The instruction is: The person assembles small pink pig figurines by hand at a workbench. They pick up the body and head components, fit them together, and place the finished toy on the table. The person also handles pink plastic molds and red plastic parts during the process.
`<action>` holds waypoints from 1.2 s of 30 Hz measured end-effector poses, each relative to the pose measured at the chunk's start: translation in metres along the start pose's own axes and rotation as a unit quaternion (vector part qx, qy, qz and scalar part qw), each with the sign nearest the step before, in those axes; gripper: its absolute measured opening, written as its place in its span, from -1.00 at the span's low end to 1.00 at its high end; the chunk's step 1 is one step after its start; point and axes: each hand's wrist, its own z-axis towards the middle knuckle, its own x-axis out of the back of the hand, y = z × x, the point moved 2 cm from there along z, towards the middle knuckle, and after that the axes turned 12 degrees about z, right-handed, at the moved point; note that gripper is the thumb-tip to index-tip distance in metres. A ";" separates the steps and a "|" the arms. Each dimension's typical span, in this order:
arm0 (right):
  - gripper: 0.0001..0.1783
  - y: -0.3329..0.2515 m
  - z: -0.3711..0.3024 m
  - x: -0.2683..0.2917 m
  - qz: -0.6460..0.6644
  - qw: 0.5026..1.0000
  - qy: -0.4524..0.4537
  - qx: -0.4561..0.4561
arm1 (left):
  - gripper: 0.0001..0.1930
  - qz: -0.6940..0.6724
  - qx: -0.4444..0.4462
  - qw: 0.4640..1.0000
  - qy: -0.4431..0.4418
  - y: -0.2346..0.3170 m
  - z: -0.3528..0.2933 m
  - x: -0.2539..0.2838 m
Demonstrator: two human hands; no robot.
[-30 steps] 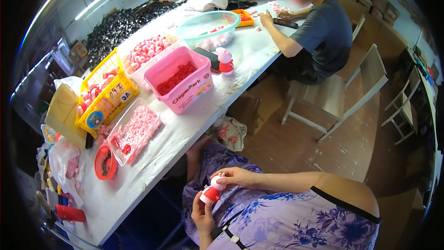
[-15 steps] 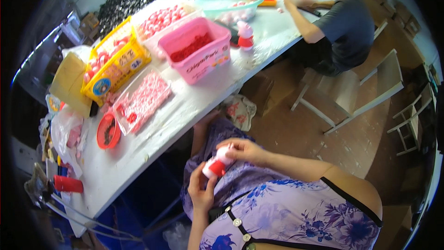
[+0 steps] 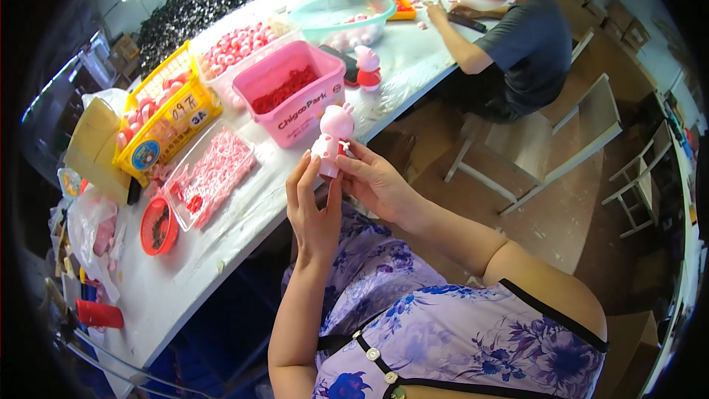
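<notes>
Both my hands hold a small pink toy pig figurine (image 3: 336, 127) upright at the table's edge, in front of the pink tub (image 3: 301, 124). My left hand (image 3: 314, 207) grips the lower left of its body between fingers and thumb. From the right, my right hand (image 3: 378, 183) pinches the lower body. A pale pink side with small round spots or holes shows; a bit of red shows at its right. Beyond the tub, a similar pig figurine (image 3: 368, 70) with a red body stands on the table.
The white table (image 3: 193, 281) carries a yellow basket (image 3: 168, 122) of pink parts, a clear tray (image 3: 214, 170) of small pink pieces, a red bowl (image 3: 159, 227), a teal basin (image 3: 347, 18) and a red cup (image 3: 99, 315). A co-worker (image 3: 521, 52) sits at the far right beside a white chair (image 3: 546, 151).
My hands have lifted the pig figurine from above my lap up to the table's edge. It has turned from tilted to upright, and its red part now faces more away.
</notes>
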 end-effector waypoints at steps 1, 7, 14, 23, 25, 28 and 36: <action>-0.49 -0.003 0.002 -0.004 -0.016 1.000 -0.005 0.015 | -0.50 -0.005 0.007 1.000 -0.001 0.003 0.005 -0.003; -0.48 -0.028 0.027 0.011 -0.055 0.993 -0.001 0.107 | -0.46 -0.027 -0.010 0.999 -0.033 0.012 0.033 -0.028; -0.44 -0.109 0.071 0.058 -0.181 0.917 0.094 0.343 | -0.52 -0.010 0.079 0.996 -0.042 -0.025 0.028 -0.006; -0.34 -0.250 0.162 0.182 -0.416 0.811 0.233 0.339 | -0.68 -0.041 0.195 0.980 0.004 -0.083 0.016 0.038; -0.38 -0.257 0.180 0.193 -0.357 0.844 0.232 0.327 | -0.69 -0.040 0.208 0.977 -0.023 -0.091 0.015 0.040; -0.46 -0.248 0.192 0.204 -0.291 0.861 0.267 0.320 | -0.69 -0.047 0.219 0.974 -0.028 -0.113 0.002 0.037; -0.64 -0.259 0.196 0.225 -0.120 0.928 0.178 0.303 | -0.74 -0.100 0.319 0.940 -0.062 -0.127 -0.010 0.040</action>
